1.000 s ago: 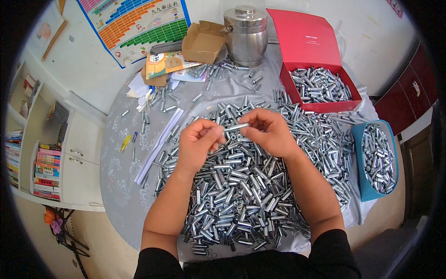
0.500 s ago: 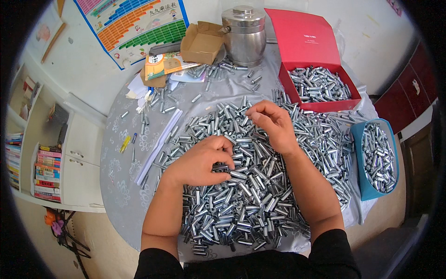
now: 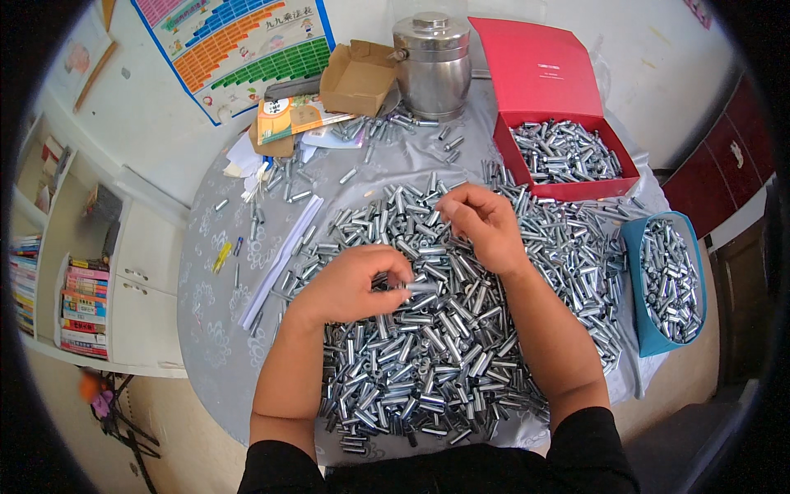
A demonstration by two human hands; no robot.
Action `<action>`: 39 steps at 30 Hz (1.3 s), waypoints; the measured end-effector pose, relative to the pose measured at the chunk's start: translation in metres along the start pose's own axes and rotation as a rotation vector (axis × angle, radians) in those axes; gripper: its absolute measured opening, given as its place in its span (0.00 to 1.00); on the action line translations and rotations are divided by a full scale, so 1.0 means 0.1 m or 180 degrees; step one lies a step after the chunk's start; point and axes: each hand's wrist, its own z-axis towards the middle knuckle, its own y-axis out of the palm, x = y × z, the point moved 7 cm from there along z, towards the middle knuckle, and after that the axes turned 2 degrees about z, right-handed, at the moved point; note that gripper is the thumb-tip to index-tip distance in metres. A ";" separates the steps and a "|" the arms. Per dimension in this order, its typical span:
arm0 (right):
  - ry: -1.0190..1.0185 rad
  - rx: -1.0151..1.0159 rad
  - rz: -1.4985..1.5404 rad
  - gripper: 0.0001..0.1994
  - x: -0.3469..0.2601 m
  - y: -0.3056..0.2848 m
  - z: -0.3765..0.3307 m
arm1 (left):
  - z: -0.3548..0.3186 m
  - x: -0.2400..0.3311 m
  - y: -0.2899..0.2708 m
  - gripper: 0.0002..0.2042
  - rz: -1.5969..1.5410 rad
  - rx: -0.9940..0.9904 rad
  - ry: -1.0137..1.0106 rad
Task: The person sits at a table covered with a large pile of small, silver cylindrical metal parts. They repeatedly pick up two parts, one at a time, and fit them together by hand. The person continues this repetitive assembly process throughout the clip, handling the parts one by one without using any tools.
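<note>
A broad heap of shiny metal sleeves (image 3: 436, 354), short tubes with some bolt-like pieces among them, covers the middle of the table. Over its left part, my left hand (image 3: 354, 284) has thumb and forefinger closed on a metal sleeve (image 3: 423, 288), whose end sticks out to the right. Above the far part of the heap is my right hand (image 3: 487, 229), its fingers curled and thumb pressed to the forefinger. Whatever lies between those fingertips is hidden or too small to name.
A red box (image 3: 568, 188) with its lid up and a blue fabric bin (image 3: 658, 342), both full of metal pieces, stand at the right. Behind are a steel pot (image 3: 432, 70) and a cardboard box (image 3: 355, 78). Folded white paper (image 3: 280, 263) lies left of the heap.
My left thumb and forefinger have come together on a metal sleeve, lifting slightly. My right hand has shifted a little nearer, its fingers still curled.
</note>
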 end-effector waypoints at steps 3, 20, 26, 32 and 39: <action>-0.0113 -0.0165 -0.0313 0.10 -0.04 0.10 -0.03 | -0.02 -0.13 -0.10 0.08 -0.0456 0.0637 -0.0389; 0.0132 -0.0787 -0.0371 0.07 0.03 0.28 -0.07 | -0.05 -0.50 -0.11 0.08 -0.1664 0.1547 -0.0653; 0.0164 -0.0670 -0.0368 0.08 0.03 0.22 -0.07 | -0.02 -0.34 -0.11 0.08 -0.1090 0.1702 -0.0060; 0.0181 -0.0699 -0.0270 0.09 0.05 0.23 -0.05 | -0.01 -0.34 -0.08 0.09 -0.1227 0.1517 0.0020; 0.0198 -0.0707 -0.0269 0.10 0.04 0.22 -0.06 | -0.02 -0.38 -0.05 0.09 -0.1169 0.1410 -0.0236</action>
